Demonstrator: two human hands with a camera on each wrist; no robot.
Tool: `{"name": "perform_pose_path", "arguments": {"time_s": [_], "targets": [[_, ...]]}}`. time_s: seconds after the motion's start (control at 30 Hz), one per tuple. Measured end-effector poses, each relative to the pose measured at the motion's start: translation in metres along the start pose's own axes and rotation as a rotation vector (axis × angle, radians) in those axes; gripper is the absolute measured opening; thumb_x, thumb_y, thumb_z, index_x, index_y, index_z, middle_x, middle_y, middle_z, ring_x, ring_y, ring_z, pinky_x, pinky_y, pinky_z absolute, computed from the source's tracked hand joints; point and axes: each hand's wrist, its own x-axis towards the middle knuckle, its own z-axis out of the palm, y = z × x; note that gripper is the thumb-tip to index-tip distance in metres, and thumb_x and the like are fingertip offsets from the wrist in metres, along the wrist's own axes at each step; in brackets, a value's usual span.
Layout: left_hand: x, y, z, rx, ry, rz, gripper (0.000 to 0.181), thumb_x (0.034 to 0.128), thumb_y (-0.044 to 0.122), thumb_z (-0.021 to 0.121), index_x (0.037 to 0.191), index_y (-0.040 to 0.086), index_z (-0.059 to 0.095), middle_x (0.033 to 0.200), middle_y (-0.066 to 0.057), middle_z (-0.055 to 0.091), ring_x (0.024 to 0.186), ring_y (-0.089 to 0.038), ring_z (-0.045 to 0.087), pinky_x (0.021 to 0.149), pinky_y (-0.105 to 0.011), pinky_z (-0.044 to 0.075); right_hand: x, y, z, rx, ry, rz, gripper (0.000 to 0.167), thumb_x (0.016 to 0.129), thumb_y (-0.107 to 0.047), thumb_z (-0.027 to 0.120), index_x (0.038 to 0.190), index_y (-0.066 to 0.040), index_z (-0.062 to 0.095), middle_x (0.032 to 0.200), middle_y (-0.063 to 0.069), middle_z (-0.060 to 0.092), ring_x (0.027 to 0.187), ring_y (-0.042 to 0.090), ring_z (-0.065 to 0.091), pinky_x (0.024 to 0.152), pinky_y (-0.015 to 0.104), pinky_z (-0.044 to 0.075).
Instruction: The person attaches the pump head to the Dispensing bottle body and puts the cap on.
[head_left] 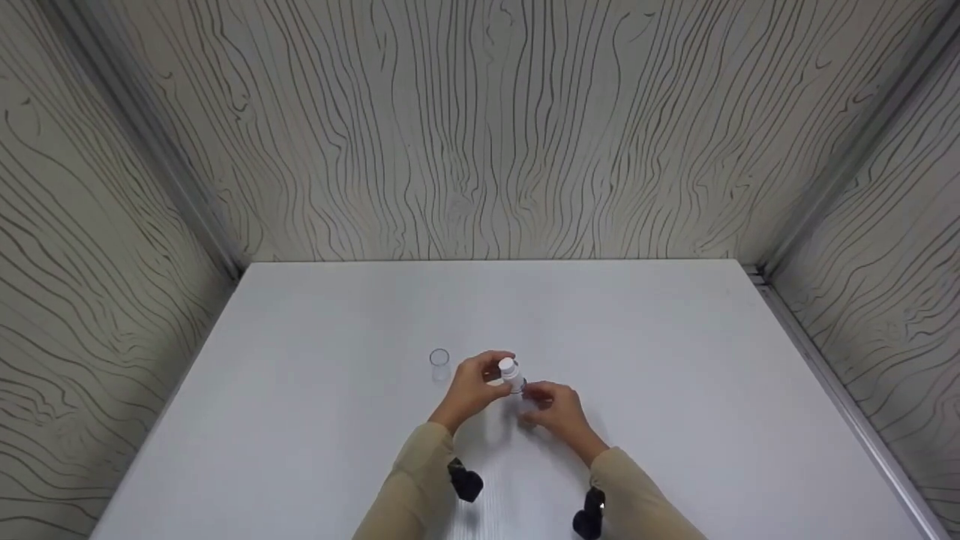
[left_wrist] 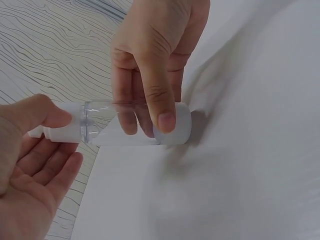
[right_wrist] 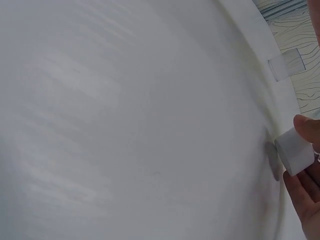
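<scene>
A smooth white table (head_left: 675,337) stands against a back wall (head_left: 480,127) patterned with dark wood-grain lines; a left wall (head_left: 75,300) and a right wall (head_left: 915,262) carry the same pattern, making three, and two grey metal rails (head_left: 150,142) run up the corners. There is one clear bottle (left_wrist: 107,125) with one white stepped top (head_left: 508,365) and one white base (left_wrist: 182,125); it is tilted, about midway between the table's left and right edges, and whether it touches the tabletop cannot be told. The left hand (head_left: 466,386) pinches the top between thumb and fingers, while the right hand (head_left: 559,409) grips the bottle's base end. One clear cylinder (head_left: 439,367) stands upright near the left hand, toward the table's left edge. Two beige sleeves (head_left: 420,469) and two black wrist devices (head_left: 466,484) show.
</scene>
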Motion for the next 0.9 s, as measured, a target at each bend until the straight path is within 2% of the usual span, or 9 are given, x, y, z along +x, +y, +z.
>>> {"name": "perform_pose_path", "arguments": {"time_s": [0.2, 0.4, 0.57, 0.63, 0.7, 0.8, 0.9], "targets": [[-0.001, -0.001, -0.001, -0.003, -0.002, -0.005, 0.044, 0.0778, -0.006, 0.066, 0.121, -0.004, 0.061, 0.116, -0.023, 0.067, 0.111, -0.033, 0.066, 0.097, -0.034, 0.056, -0.001, -0.001, 0.001, -0.016, 0.018, 0.009, 0.038, 0.070, -0.005, 0.081, 0.106, 0.003, 0.070, 0.105, 0.019, 0.073, 0.100, 0.033, 0.068, 0.087, 0.039, 0.059], [0.000, -0.001, 0.000, -0.045, -0.016, 0.005, 0.044, 0.0794, -0.008, 0.064, 0.123, -0.006, 0.058, 0.119, -0.024, 0.066, 0.116, -0.036, 0.063, 0.100, -0.035, 0.054, -0.001, 0.000, 0.000, -0.024, 0.021, -0.007, 0.039, 0.070, -0.006, 0.081, 0.106, 0.004, 0.070, 0.104, 0.021, 0.073, 0.099, 0.034, 0.069, 0.086, 0.039, 0.060], [0.000, -0.001, 0.002, -0.093, -0.031, 0.002, 0.046, 0.0804, -0.010, 0.061, 0.126, -0.007, 0.055, 0.122, -0.024, 0.064, 0.120, -0.036, 0.061, 0.104, -0.036, 0.052, -0.002, 0.002, 0.000, 0.000, 0.035, -0.061, 0.037, 0.071, -0.011, 0.082, 0.102, 0.004, 0.070, 0.099, 0.019, 0.074, 0.094, 0.029, 0.071, 0.081, 0.036, 0.061], [-0.003, 0.008, 0.000, -0.103, -0.032, -0.005, 0.047, 0.0804, -0.011, 0.061, 0.127, -0.008, 0.055, 0.123, -0.025, 0.063, 0.121, -0.037, 0.060, 0.105, -0.039, 0.051, -0.001, 0.003, 0.000, 0.015, 0.032, -0.052, 0.038, 0.071, -0.011, 0.082, 0.103, 0.005, 0.070, 0.100, 0.020, 0.074, 0.095, 0.029, 0.071, 0.081, 0.036, 0.061], [-0.004, 0.010, 0.000, -0.114, -0.029, -0.012, 0.047, 0.0808, -0.010, 0.062, 0.127, -0.009, 0.054, 0.125, -0.027, 0.062, 0.122, -0.039, 0.059, 0.107, -0.043, 0.049, -0.001, 0.002, 0.000, 0.014, 0.028, -0.028, 0.038, 0.071, -0.009, 0.082, 0.103, 0.006, 0.070, 0.101, 0.021, 0.073, 0.096, 0.031, 0.071, 0.081, 0.035, 0.061], [-0.004, 0.011, 0.001, -0.071, -0.012, -0.034, 0.046, 0.0818, -0.004, 0.067, 0.126, -0.006, 0.056, 0.126, -0.026, 0.062, 0.122, -0.038, 0.059, 0.106, -0.044, 0.049, 0.000, 0.001, 0.001, 0.002, 0.008, 0.031, 0.040, 0.071, -0.005, 0.081, 0.107, 0.007, 0.068, 0.105, 0.023, 0.072, 0.100, 0.035, 0.069, 0.085, 0.039, 0.060], [-0.002, 0.000, 0.003, -0.010, 0.017, -0.058, 0.047, 0.0816, 0.006, 0.074, 0.125, -0.003, 0.058, 0.122, -0.022, 0.065, 0.117, -0.034, 0.063, 0.103, -0.038, 0.053, -0.001, 0.000, 0.002, -0.022, 0.005, 0.038, 0.039, 0.072, -0.006, 0.081, 0.107, 0.006, 0.068, 0.106, 0.023, 0.072, 0.100, 0.035, 0.069, 0.084, 0.039, 0.060]]}}
